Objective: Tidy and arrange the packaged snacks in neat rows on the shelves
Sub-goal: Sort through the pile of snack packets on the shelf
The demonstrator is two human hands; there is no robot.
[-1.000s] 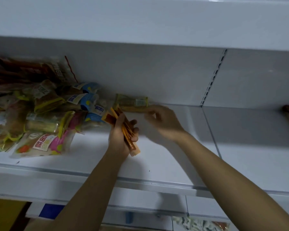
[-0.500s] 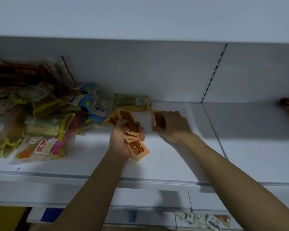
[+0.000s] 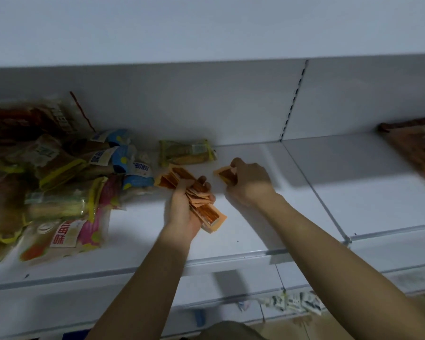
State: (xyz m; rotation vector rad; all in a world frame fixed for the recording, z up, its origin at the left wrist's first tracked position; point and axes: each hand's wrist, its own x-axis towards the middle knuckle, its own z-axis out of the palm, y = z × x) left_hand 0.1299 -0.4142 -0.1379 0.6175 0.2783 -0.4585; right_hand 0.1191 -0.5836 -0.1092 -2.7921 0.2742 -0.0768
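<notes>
The left hand (image 3: 182,212) grips a fanned stack of thin orange sachets (image 3: 194,195), fingers curled round its middle, holding it just above the white shelf (image 3: 255,229). The right hand (image 3: 249,182) pinches a single orange sachet (image 3: 225,174) at the fingertips, a little to the right of the stack and close to the shelf surface; whether the sachet touches the shelf is hard to tell.

Just behind the hands, a green-wrapped snack (image 3: 185,152) lies flat near the back wall. To the left sits a loose heap of mixed snack packets (image 3: 59,180), overlapping and not in rows. Far right, a brown packet (image 3: 415,150) lies at the edge of view.

The stack looks loosely held and splayed, so the likeliest slip is sachets sliding out of the left hand's grip and scattering on the shelf or over its front lip. The single sachet is light and slick, and may skid or land crooked, spoiling the row. An elbow or wrist drifting left could also nudge the heap and spill it forward.
</notes>
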